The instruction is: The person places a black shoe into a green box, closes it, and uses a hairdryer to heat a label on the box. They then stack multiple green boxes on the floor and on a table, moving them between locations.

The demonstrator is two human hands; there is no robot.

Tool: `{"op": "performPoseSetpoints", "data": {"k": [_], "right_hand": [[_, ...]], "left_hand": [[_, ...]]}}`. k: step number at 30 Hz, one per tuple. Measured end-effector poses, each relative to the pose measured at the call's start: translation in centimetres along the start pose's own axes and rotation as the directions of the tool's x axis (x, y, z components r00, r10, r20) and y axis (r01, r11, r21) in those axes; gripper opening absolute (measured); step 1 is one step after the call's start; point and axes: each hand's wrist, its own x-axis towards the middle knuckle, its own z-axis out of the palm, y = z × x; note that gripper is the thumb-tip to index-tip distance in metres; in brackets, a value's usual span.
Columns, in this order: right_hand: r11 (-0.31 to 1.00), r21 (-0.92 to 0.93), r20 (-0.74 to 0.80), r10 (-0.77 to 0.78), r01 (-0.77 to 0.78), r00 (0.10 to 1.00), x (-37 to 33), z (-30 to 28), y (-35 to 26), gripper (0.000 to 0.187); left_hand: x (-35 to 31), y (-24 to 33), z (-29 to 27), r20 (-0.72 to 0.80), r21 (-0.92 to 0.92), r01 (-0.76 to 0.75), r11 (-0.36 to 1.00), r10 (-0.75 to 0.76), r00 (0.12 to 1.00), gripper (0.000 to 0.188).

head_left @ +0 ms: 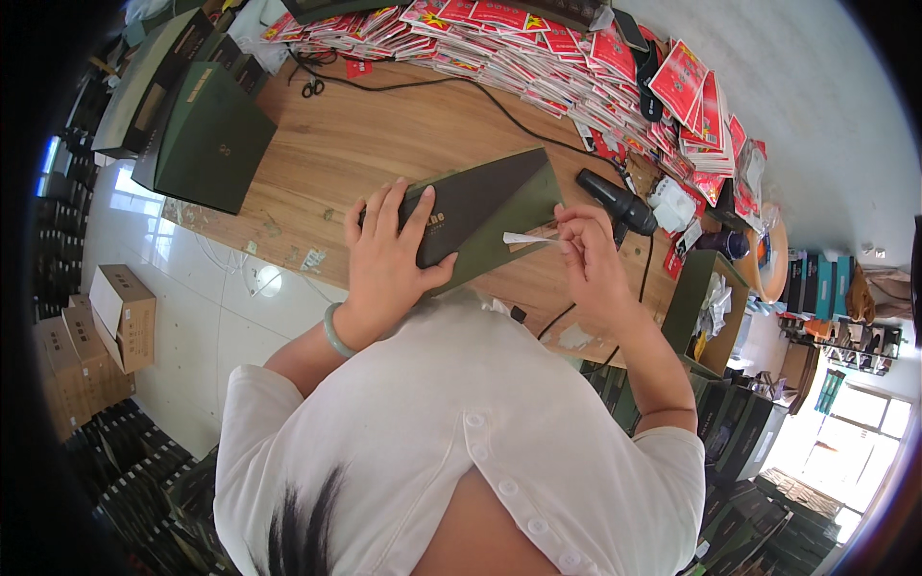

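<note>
In front of me on the table lies a dark green and black box (pixel 485 197), turned at a slant, with small gold lettering on its dark face. My left hand (pixel 389 240) grips its left end, fingers spread over the face and thumb along the near side. A narrow white strip (pixel 526 238), perhaps paper or tape, sticks out leftward from the pinched fingers of my right hand (pixel 588 252). That hand is beside the box's right end; its fingertips partly hide the corner, and whether they touch it I cannot tell.
A black hair dryer (pixel 617 202) lies right of the box, its cord crossing the wooden table (pixel 336 134). Red-and-white packets (pixel 509 58) pile along the back. Green boxes (pixel 206 134) stand at the left edge, scissors (pixel 313 87) nearby. An open green box (pixel 706 312) sits at right.
</note>
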Motion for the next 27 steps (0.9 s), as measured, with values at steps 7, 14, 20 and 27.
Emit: {"op": "performPoseSetpoints", "data": {"k": [7, 14, 20, 27], "right_hand": [[0.958, 0.285, -0.355, 0.085, 0.021, 0.931, 1.3, 0.1, 2.3, 0.020], [0.886, 0.447, -0.513, 0.140, 0.124, 0.847, 4.7, 3.6, -0.3, 0.035], [0.880, 0.445, -0.520, 0.103, 0.166, 0.848, 6.5, 6.8, -3.8, 0.039], [0.865, 0.500, -0.431, 0.206, 0.043, 0.879, 6.8, 11.5, -3.2, 0.039]], "left_hand": [[4.0, -1.9, 1.5, -0.093, -0.072, 0.022, 0.997, -0.029, 0.995, 0.063], [12.7, -3.8, 8.6, -0.484, -0.801, -0.398, 0.448, -0.091, 0.870, 0.038], [13.5, -14.8, 2.2, -0.533, -0.485, -0.175, 0.857, -0.131, 0.836, 0.050], [6.2, -40.7, -15.3, -0.224, 0.443, 0.599, 0.667, -0.565, 0.794, 0.109]]}}
